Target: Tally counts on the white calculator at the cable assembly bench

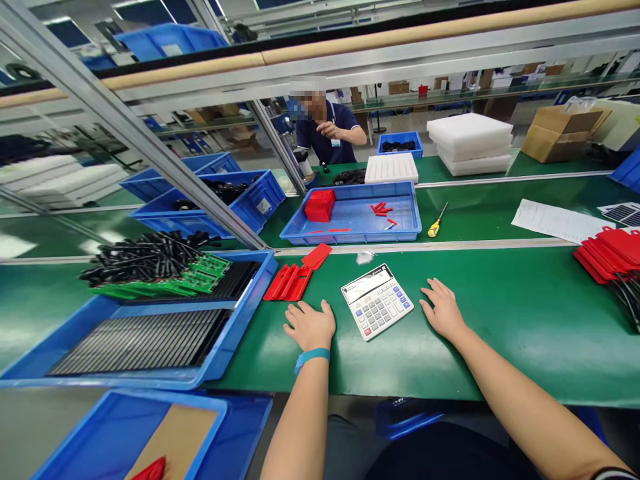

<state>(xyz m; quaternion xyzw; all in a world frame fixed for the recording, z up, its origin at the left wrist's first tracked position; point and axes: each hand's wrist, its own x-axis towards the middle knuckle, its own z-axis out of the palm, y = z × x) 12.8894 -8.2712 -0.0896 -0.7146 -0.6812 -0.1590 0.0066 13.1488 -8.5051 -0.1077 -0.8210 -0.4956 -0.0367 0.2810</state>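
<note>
My left hand (311,325) lies flat on the green workbench (395,370), fingers spread, with a blue band (313,358) round the wrist. Just beyond its fingertips are several red plastic parts (289,283) and a flat red piece (317,256). A white calculator (377,302) lies at a slant between my two hands, touched by neither. To its right my right hand (443,308) rests palm down, fingers apart and holding nothing. Behind the calculator sits a small clear plastic scrap (365,257).
At left, a blue tray (250,320) holds green circuit boards (200,277) with black cables. Ahead stand a blue tray (350,235) with red parts and a yellow screwdriver (436,225). More red parts (610,253) with cables lie right. A co-worker (340,130) sits opposite; a metal post (200,193) slants at left.
</note>
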